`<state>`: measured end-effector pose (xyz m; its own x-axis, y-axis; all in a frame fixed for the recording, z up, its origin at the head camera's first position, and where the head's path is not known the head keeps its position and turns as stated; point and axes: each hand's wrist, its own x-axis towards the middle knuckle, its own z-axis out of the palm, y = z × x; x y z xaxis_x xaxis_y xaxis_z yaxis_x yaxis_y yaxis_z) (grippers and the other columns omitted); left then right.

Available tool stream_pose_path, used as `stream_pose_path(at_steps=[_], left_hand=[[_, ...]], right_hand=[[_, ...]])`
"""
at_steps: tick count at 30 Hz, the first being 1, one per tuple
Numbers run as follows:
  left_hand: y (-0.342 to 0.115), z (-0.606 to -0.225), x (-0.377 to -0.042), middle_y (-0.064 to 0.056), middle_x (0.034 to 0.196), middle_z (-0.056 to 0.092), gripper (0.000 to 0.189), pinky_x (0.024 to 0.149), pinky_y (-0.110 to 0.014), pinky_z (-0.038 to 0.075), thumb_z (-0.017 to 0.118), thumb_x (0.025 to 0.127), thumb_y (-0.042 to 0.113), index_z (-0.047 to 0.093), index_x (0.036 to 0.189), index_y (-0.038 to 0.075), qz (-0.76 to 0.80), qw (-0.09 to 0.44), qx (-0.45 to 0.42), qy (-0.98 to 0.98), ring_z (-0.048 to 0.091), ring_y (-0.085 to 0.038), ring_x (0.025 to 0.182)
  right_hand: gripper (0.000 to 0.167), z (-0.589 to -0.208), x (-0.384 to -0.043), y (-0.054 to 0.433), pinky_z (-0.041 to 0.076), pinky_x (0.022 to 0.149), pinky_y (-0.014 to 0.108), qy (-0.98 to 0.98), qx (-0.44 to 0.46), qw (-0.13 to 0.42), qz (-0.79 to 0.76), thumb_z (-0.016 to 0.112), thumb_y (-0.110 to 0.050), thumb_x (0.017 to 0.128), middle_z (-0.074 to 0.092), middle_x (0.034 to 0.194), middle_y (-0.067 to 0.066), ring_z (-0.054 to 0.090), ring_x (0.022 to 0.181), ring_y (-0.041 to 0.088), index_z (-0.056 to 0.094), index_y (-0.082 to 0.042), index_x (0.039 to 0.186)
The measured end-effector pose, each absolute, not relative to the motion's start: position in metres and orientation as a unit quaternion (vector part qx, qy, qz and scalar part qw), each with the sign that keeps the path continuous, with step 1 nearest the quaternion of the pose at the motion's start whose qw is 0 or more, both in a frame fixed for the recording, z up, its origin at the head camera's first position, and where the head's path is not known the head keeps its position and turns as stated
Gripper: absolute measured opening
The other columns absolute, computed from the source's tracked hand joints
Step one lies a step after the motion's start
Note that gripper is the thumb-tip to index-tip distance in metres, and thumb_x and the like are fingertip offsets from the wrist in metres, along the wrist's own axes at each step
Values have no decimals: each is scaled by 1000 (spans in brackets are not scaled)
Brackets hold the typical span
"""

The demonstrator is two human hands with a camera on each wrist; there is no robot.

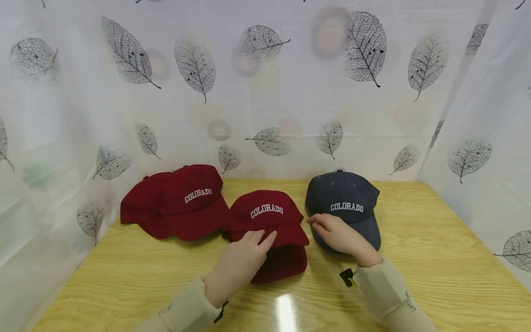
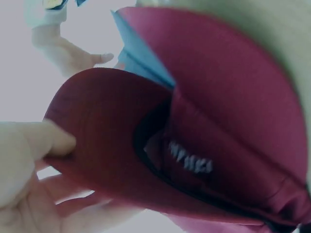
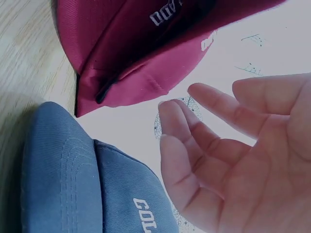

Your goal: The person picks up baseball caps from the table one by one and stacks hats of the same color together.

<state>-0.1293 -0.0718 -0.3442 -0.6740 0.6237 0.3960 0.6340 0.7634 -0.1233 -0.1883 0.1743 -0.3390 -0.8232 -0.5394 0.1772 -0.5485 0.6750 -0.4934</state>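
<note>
Near the middle of the table, a red baseball cap [image 1: 265, 203] lettered COLORADO sits over another red cap [image 1: 290, 265], whose brim shows beneath it. My left hand [image 1: 240, 260] pinches the upper cap's brim [image 2: 97, 111], thumb on one face and fingers on the other. To the right is a navy COLORADO cap [image 1: 352, 189]. My right hand [image 1: 338, 235] hovers in front of that cap, between it and the red ones. In the right wrist view the right hand's fingers [image 3: 177, 165] are loosely bent and hold nothing.
Two more red caps lie overlapped at the left, the front one [image 1: 195, 184] partly covering the rear one [image 1: 143, 200]. All rest on a wood-grain table [image 1: 423, 240]. White leaf-print curtains [image 1: 290, 101] enclose its back and sides.
</note>
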Motion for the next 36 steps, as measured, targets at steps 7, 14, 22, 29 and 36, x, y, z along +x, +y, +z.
stream_pose_path(at_steps=[7,14,22,29,36], left_hand=[[-68,-360,-131,-7,95,49,50,47,-20,39,72,73,24,57,120,17,-17,91,-374,-923,41,-17,73],[-64,-367,-137,-5,95,45,55,46,-19,34,73,72,28,54,123,19,-15,5,-372,-928,33,-16,71],[-72,-363,-140,-2,94,45,48,55,-19,39,72,73,27,59,117,16,-78,-35,-368,-926,38,-14,76],[-108,-353,-172,-5,87,55,26,66,-28,44,64,80,19,61,97,0,-249,-60,-281,-925,53,-15,73],[-139,-361,-202,-8,79,54,38,68,-35,43,64,81,23,47,101,-5,-297,-81,-101,-946,52,-18,71]], right_hand=[[19,-339,-189,174,43,79,41,-914,298,6,274,46,-4,90,60,99,12,55,94,27,59,2,101],[20,-341,-190,173,43,79,41,-914,295,-1,277,45,-4,90,60,100,14,55,94,27,59,2,102],[19,-352,-195,169,42,68,32,-910,303,-29,282,48,-5,89,56,79,0,49,72,12,58,4,102],[23,-365,-200,165,43,67,30,-910,290,-71,289,49,-13,89,58,81,1,52,73,12,55,4,105],[43,-373,-199,161,44,77,38,-921,243,-124,279,50,-21,89,60,94,11,56,88,25,46,11,118]])
